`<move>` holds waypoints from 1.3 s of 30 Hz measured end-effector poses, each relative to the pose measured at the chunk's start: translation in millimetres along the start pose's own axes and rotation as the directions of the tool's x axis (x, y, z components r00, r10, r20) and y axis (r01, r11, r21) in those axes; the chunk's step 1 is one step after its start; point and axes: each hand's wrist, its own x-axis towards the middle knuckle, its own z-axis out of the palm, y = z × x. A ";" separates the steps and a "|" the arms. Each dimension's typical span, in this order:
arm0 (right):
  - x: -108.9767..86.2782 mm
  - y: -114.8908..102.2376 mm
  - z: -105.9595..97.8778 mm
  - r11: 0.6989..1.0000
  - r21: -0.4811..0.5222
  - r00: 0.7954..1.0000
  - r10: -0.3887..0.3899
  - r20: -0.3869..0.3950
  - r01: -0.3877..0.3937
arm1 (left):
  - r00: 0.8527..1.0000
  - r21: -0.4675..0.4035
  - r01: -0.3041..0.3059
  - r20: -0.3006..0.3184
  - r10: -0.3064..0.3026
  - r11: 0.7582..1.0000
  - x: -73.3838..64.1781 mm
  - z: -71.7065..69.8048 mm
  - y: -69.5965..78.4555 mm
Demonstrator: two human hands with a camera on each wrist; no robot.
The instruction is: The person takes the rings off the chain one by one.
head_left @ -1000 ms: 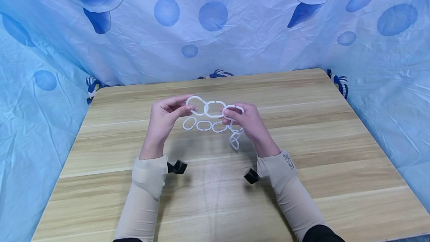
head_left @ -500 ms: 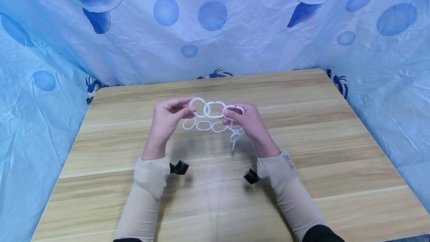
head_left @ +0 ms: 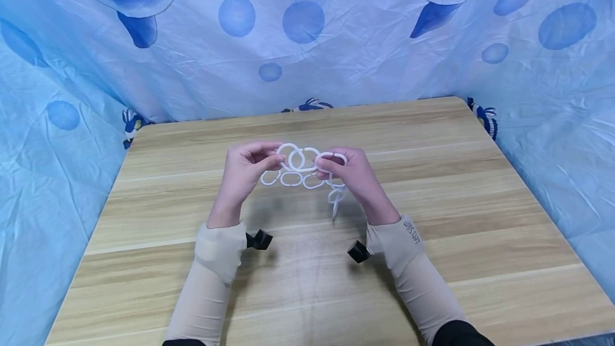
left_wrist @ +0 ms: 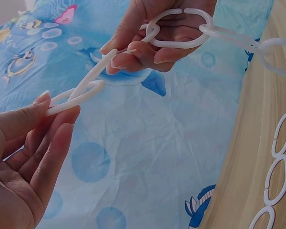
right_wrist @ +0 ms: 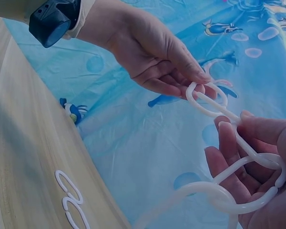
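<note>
Between thumb and fingers, my left hand (head_left: 242, 175) pinches the end link (left_wrist: 81, 98) of a white plastic link chain. This oval link loops through a neighbouring link (left_wrist: 96, 69), which runs across to my right hand (head_left: 353, 170). Thumb and fingertips of the right hand grip the chain there. Further joined links lie against its palm, among them an oval link (right_wrist: 250, 208) with a small gap in its side. The rest of the chain (head_left: 334, 196) dangles below the right hand. Both hands are raised over the table, close together.
Several separate white links (head_left: 291, 185) lie in a row on the wooden table (head_left: 432, 175), just below the hands in the head view. Black wrist cameras (head_left: 358, 251) stick out inward from both sleeves. A blue sea-print cloth (head_left: 360, 68) stands behind the table.
My left hand has moved right, toward the right hand, so its end link overlaps the neighbouring link more. The right hand has hardly moved; the dangling links have swung slightly.
</note>
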 end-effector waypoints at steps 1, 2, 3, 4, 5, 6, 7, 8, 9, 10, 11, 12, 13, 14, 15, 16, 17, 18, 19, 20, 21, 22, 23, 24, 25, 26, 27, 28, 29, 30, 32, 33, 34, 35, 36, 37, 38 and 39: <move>-0.4 -0.5 0.5 1.000 -0.001 1.000 0.000 0.002 0.000 | 1.000 0.004 0.000 -0.001 0.000 1.000 -0.1 0.0 0.0; -0.9 -0.9 0.9 1.000 -0.003 1.000 0.001 0.004 -0.001 | 1.000 0.006 0.002 -0.002 -0.002 1.000 -0.2 0.0 -0.1; -1.5 -1.2 1.1 1.000 -0.008 1.000 0.001 0.008 -0.001 | 1.000 0.007 0.003 -0.004 -0.003 1.000 -0.3 0.0 -0.2; -2.0 -1.5 1.3 1.000 -0.013 1.000 0.000 0.012 0.001 | 1.000 0.009 0.004 -0.004 -0.004 1.000 -0.4 0.0 -0.2; -2.5 -1.7 1.4 1.000 -0.019 1.000 -0.004 0.018 0.004 | 1.000 0.010 0.004 -0.004 -0.004 1.000 -0.5 -0.1 -0.2; -2.9 -1.9 1.5 1.000 -0.030 1.000 -0.007 0.025 0.008 | 1.000 0.011 0.003 -0.002 -0.003 1.000 -0.6 -0.1 -0.3; -3.3 -1.9 1.6 0.999 -0.042 0.999 -0.014 0.030 0.016 | 1.000 0.012 0.001 0.001 -0.001 1.000 -0.7 -0.2 -0.3; -3.6 -1.9 1.6 0.998 -0.055 0.999 -0.021 0.037 0.023 | 1.000 0.011 0.000 0.004 0.000 1.000 -0.8 -0.2 -0.2; -3.8 -1.8 1.7 0.997 -0.068 0.999 -0.025 0.044 0.028 | 1.000 0.013 0.000 0.007 0.000 1.000 -0.8 -0.4 -0.5; -3.8 -1.6 1.6 0.996 -0.078 0.998 -0.029 0.048 0.033 | 1.000 0.017 0.000 0.011 -0.001 1.000 -0.7 -0.3 -0.6; -3.8 -1.3 1.6 0.995 -0.090 0.998 -0.033 0.052 0.037 | 1.000 0.021 0.001 0.013 -0.001 1.000 -0.5 -0.3 -0.7; -3.6 -1.0 1.6 0.994 -0.099 0.998 -0.035 0.054 0.040 | 1.000 0.024 0.004 0.015 -0.005 1.000 -0.4 -0.3 -0.8; -3.4 -0.7 1.7 0.994 -0.104 0.998 -0.038 0.055 0.043 | 1.000 0.025 0.008 0.014 -0.008 1.000 -0.4 -0.4 -0.9; -3.2 -0.6 1.7 0.993 -0.111 0.998 -0.039 0.055 0.045 | 1.000 0.028 0.014 0.013 -0.014 1.000 -0.2 -0.5 -1.1; -2.9 -0.2 1.7 0.992 -0.118 0.998 -0.039 0.055 0.046 | 1.000 0.030 0.020 0.011 -0.020 0.999 -0.1 -0.8 -1.2; -2.4 0.1 1.7 0.990 -0.129 0.998 -0.042 0.054 0.049 | 1.000 0.031 0.026 0.007 -0.027 0.999 -0.2 -0.8 -0.8; -2.2 0.2 1.8 0.989 -0.140 0.998 -0.044 0.055 0.051 | 0.999 0.033 0.036 0.004 -0.037 0.999 0.0 -1.1 -0.8; -2.1 0.2 1.9 0.987 -0.149 0.998 -0.044 0.055 0.052 | 0.999 0.033 0.048 0.000 -0.048 0.998 0.1 -1.2 -0.7; -2.0 0.3 2.1 0.986 -0.158 0.998 -0.045 0.054 0.053 | 0.998 0.034 0.059 -0.003 -0.059 0.998 0.3 -1.4 -0.7; -2.0 0.2 2.3 0.984 -0.168 0.997 -0.046 0.054 0.054 | 0.997 0.038 0.071 -0.006 -0.071 0.997 0.5 -1.5 -0.6; -2.0 0.1 2.7 0.983 -0.175 0.997 -0.049 0.055 0.058 | 0.997 0.042 0.082 -0.008 -0.082 0.996 0.7 -1.6 -0.6; -2.4 -0.3 3.3 0.981 -0.184 0.997 -0.050 0.054 0.059 | 0.995 0.046 0.095 -0.011 -0.095 0.994 0.9 -1.4 -0.6; -2.9 -0.8 3.9 0.980 -0.187 0.997 -0.053 0.054 0.062 | 0.994 0.049 0.106 -0.013 -0.106 0.993 1.2 -1.4 -0.6; -3.0 -0.7 4.4 0.979 -0.195 0.997 -0.057 0.055 0.067 | 0.993 0.050 0.116 -0.014 -0.115 0.992 1.4 -1.2 -0.7; -3.4 -1.2 5.0 0.977 -0.199 0.997 -0.062 0.055 0.072 | 0.992 0.054 0.124 -0.016 -0.123 0.991 1.6 -1.2 -0.5; -3.7 -1.8 5.6 0.976 -0.204 0.996 -0.066 0.057 0.077 | 0.991 0.058 0.131 -0.018 -0.131 0.990 1.7 -1.2 -0.3; -4.1 -2.4 6.1 0.975 -0.210 0.996 -0.069 0.057 0.079 | 0.990 0.059 0.138 -0.020 -0.137 0.989 1.9 -1.1 -0.1; -4.4 -2.8 6.5 0.974 -0.211 0.996 -0.070 0.058 0.080 | 0.989 0.060 0.144 -0.022 -0.143 0.988 1.9 -1.0 0.2; -4.5 -3.0 6.8 0.974 -0.211 0.996 -0.072 0.060 0.083 | 0.989 0.064 0.148 -0.023 -0.147 0.987 1.9 -1.2 0.3; -4.6 -3.0 7.2 0.974 -0.212 0.996 -0.072 0.061 0.084 | 0.988 0.067 0.152 -0.024 -0.150 0.986 1.9 -1.4 0.4; -4.8 -3.5 7.5 0.974 -0.212 0.995 -0.072 0.062 0.084 | 0.988 0.070 0.157 -0.027 -0.155 0.985 1.9 -1.5 0.5; -4.9 -3.5 7.7 0.974 -0.212 0.996 -0.071 0.061 0.083 | 0.987 0.071 0.159 -0.027 -0.157 0.985 1.9 -1.5 0.6; -5.0 -3.5 7.8 0.974 -0.212 0.996 -0.071 0.061 0.082 | 0.987 0.072 0.160 -0.027 -0.159 0.984 1.8 -1.6 0.7; -5.1 -3.5 8.0 0.973 -0.215 0.996 -0.071 0.062 0.083 | 0.987 0.073 0.162 -0.029 -0.160 0.984 1.7 -1.5 0.7; -5.3 -3.5 8.1 0.973 -0.217 0.996 -0.070 0.061 0.082 | 0.986 0.072 0.163 -0.030 -0.162 0.984 1.7 -1.4 0.6; -5.6 -3.6 8.2 0.972 -0.220 0.996 -0.069 0.060 0.081 | 0.986 0.072 0.167 -0.031 -0.165 0.983 1.6 -1.3 0.4; -6.0 -3.6 8.4 0.972 -0.221 0.996 -0.067 0.060 0.079 | 0.985 0.072 0.169 -0.031 -0.168 0.983 1.5 -1.4 0.1; -6.5 -3.6 8.7 0.972 -0.223 0.996 -0.064 0.060 0.076 | 0.985 0.074 0.172 -0.032 -0.170 0.982 1.3 -1.4 -0.2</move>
